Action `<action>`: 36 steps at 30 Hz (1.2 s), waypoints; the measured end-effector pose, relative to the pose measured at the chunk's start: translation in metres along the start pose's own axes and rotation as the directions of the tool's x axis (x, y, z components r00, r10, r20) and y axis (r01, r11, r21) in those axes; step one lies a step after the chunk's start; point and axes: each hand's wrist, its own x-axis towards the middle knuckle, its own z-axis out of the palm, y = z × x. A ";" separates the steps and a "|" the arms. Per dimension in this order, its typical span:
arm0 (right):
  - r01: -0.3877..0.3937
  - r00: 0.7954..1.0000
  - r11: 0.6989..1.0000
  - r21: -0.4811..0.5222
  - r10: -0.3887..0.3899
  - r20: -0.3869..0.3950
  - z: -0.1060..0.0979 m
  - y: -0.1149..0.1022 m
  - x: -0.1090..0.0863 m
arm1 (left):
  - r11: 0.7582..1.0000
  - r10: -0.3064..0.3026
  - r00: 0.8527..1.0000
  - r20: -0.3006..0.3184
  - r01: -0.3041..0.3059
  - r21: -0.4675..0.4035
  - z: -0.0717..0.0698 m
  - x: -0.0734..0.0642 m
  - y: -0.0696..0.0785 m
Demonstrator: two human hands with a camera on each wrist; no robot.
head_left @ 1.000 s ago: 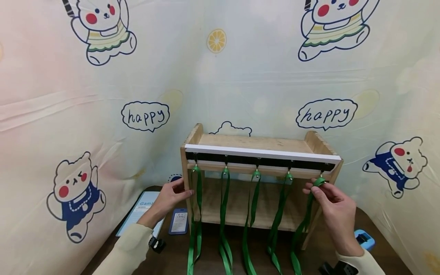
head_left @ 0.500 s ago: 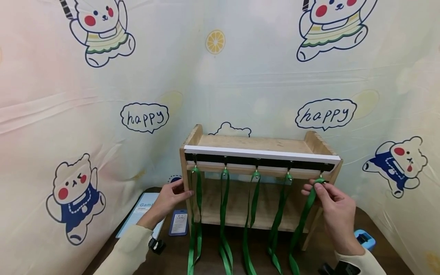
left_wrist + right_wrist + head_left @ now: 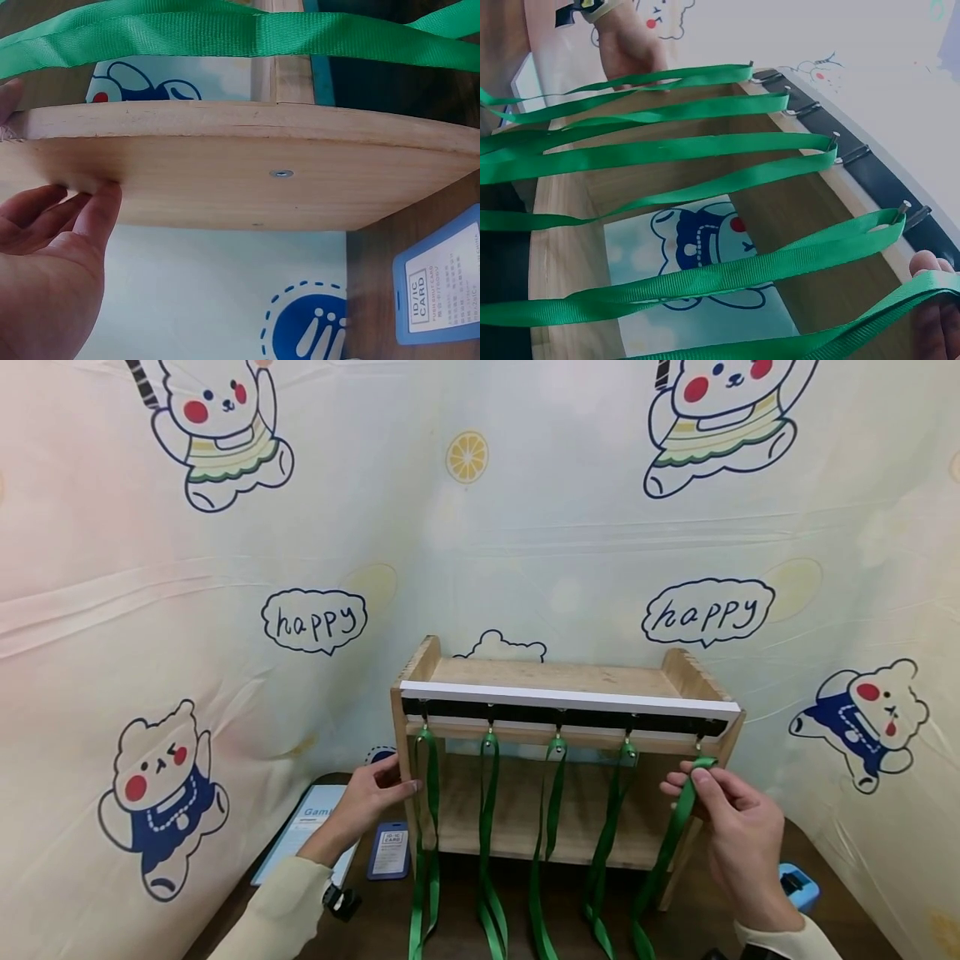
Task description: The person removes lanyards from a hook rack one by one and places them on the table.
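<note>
Several green lanyards hang in a row from small hooks on the black strip [image 3: 562,717] along a wooden shelf's front. My right hand [image 3: 738,835] pinches the rightmost lanyard [image 3: 677,822] near its top, just below the end hook [image 3: 699,746]; whether the two still touch I cannot tell. In the right wrist view, that lanyard [image 3: 900,307] passes over the fingertips [image 3: 928,262]. My left hand [image 3: 367,806] holds the left side panel of the wooden shelf [image 3: 195,165], fingers against its outer face, thumb at its front edge. The neighbouring lanyard [image 3: 609,827] hangs looped on its hook.
Left of the shelf, a blue card holder [image 3: 388,852] and a pale printed sheet [image 3: 307,814] lie on the dark table. A light-blue object [image 3: 798,887] sits beyond my right wrist. A cartoon-printed cloth [image 3: 480,543] surrounds the table on the back and sides.
My right hand has drawn the rightmost lanyard's top slightly down, and more of the end hook shows above it. The left hand keeps its place on the panel.
</note>
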 end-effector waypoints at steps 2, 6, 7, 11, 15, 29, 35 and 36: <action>0.004 1.000 1.000 0.014 -0.004 -0.008 -0.001 0.000 -0.002 | 1.000 -0.004 1.000 0.000 0.004 0.009 0.000 0.000 0.000; 0.013 1.000 0.999 0.048 -0.012 -0.008 -0.007 -0.002 -0.003 | 1.000 -0.014 1.000 -0.008 0.014 0.015 0.001 0.001 0.001; 0.016 1.000 0.999 0.052 -0.015 -0.010 -0.009 -0.002 -0.003 | 1.000 -0.011 1.000 -0.006 0.011 0.016 0.001 0.001 0.001; 0.019 0.999 0.998 0.058 -0.017 -0.034 -0.016 -0.001 -0.003 | 1.000 -0.005 1.000 -0.004 0.005 0.022 0.002 0.001 0.001; 0.017 0.998 0.997 0.079 -0.012 -0.060 -0.026 0.003 -0.001 | 0.999 -0.011 1.000 0.000 0.011 0.036 0.002 0.000 0.000; -0.017 0.989 0.997 0.078 0.005 0.146 -0.069 0.010 -0.005 | 1.000 -0.002 1.000 -0.011 0.002 0.019 -0.001 0.003 0.001; -0.052 0.974 0.996 0.074 0.034 0.225 -0.081 0.021 -0.011 | 1.000 -0.009 1.000 -0.004 0.009 0.024 0.000 0.003 0.000; -0.059 0.971 0.996 0.067 0.042 0.236 -0.083 0.023 -0.012 | 1.000 -0.011 1.000 -0.003 0.011 0.024 0.000 0.004 0.000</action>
